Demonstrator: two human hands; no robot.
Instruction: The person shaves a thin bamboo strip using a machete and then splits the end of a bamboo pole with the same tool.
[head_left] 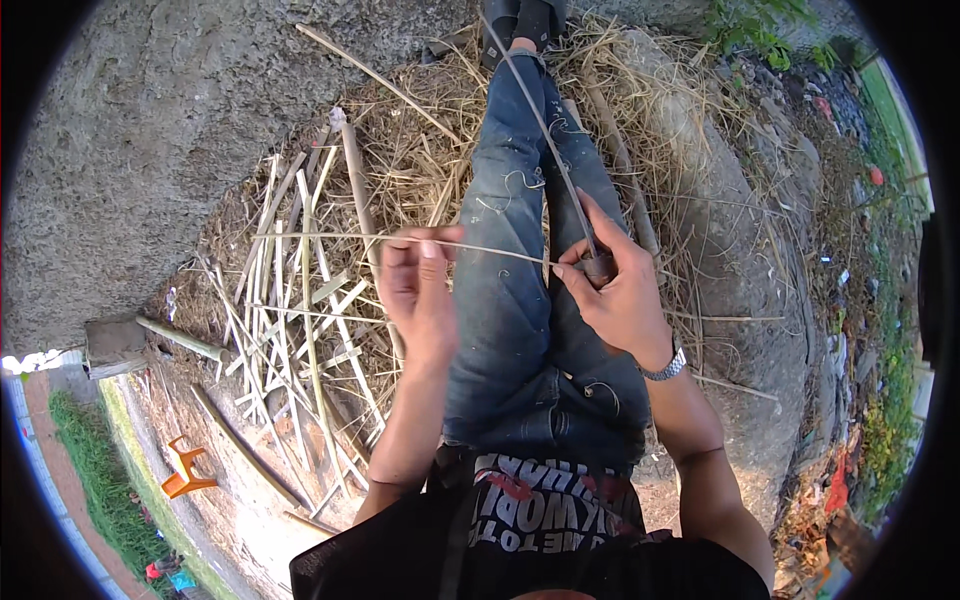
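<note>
Far to your left, a small orange plastic stool [185,470] lies on the ground below the ledge, and a grey concrete block [113,343] sits at the ledge's edge with a bamboo pole [180,339] lying against it. Next to these, a heap of split bamboo strips [300,300] lies spread over dry straw [410,150], with a thicker bamboo stalk [355,185] running up through the heap.

Your left hand [420,295] is closed narrowly: thumb and fingers pinch a thin bamboo sliver [330,236] near its middle, just above your left thigh. The sliver runs roughly level, its free end reaching out left over the heap and its other end crossing your blue jeans [520,250] to meet your right hand.

Your right hand [615,290], with a metal watch [664,368] at the wrist, is wrapped around the handle of a long thin blade [545,130]. The index finger lies along the tool, and the thumb tip touches the sliver where it reaches the blade. The blade points away from you, up along your right leg toward your foot. Whether its edge is biting into the sliver, you cannot tell from here.

Right of your leg, more straw covers the rough stone [740,250].
</note>
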